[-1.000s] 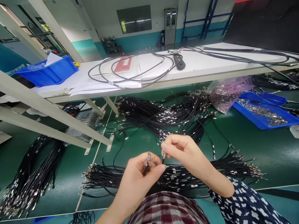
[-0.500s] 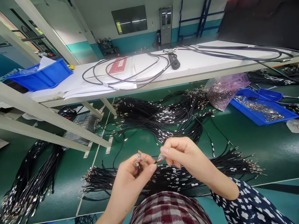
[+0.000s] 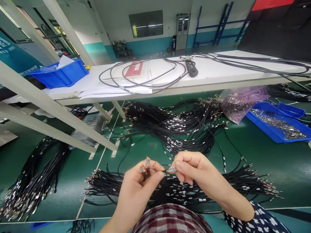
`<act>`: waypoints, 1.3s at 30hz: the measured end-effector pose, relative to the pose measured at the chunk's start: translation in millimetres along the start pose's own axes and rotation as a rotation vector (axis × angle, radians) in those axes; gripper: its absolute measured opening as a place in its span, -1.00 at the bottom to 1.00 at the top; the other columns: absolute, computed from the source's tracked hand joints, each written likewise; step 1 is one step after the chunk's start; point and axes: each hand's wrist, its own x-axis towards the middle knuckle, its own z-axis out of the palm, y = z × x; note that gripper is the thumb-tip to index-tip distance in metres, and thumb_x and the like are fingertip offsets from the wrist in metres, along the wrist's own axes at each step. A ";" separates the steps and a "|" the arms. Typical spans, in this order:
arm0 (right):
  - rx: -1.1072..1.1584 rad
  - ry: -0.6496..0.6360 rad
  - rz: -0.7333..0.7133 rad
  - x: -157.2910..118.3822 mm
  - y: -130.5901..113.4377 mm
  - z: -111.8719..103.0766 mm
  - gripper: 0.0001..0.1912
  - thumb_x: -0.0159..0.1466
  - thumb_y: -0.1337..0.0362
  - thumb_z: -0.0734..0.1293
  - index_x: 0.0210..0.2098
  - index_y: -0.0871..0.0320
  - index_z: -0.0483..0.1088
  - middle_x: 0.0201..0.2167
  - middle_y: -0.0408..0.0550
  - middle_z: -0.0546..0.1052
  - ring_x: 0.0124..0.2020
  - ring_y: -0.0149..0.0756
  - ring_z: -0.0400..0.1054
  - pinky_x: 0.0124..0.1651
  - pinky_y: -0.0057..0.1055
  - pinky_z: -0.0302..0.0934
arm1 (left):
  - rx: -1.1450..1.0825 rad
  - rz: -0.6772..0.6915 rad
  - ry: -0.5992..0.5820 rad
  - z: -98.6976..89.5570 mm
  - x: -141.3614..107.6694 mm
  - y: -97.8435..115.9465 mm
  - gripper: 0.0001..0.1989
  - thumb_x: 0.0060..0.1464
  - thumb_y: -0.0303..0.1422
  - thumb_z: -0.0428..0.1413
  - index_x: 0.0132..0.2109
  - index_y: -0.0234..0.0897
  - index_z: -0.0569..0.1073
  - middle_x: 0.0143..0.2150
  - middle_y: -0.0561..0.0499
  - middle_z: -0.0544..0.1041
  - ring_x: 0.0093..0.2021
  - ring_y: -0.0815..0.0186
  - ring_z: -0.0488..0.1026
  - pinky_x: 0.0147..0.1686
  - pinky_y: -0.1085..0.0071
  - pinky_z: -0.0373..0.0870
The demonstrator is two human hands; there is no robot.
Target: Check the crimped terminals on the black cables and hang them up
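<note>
One black cable (image 3: 164, 171) pinched in left hand (image 3: 139, 186), its wired end (image 3: 171, 170) pinched in right hand (image 3: 198, 168).

The right sleeve (image 3: 259, 220) was dark navy, printed with scattered white, petal-like shapes, and ended above a bare forearm (image 3: 225, 194). The checked garment (image 3: 173, 218) at the near edge showed maroon, whitish and dark squares. Left hand (image 3: 139, 184) and right hand (image 3: 195, 168) were bare.

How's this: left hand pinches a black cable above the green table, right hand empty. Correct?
No, not empty: the head view shows the right hand holding the coloured end of the black cable that the left hand pinches above the green table.
</note>
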 end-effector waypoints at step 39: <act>-0.512 0.112 -0.315 -3.4 -5.4 13.0 -0.74 0.39 0.26 0.23 -0.44 0.16 0.32 -0.47 -0.15 0.35 -0.42 -0.37 0.19 -0.34 -0.39 0.07 | -0.036 -0.027 -0.134 3.6 7.7 16.5 -0.76 0.12 -0.25 0.13 -0.45 -0.28 0.40 -0.46 0.07 0.26 -0.42 0.36 0.16 -0.43 0.48 0.16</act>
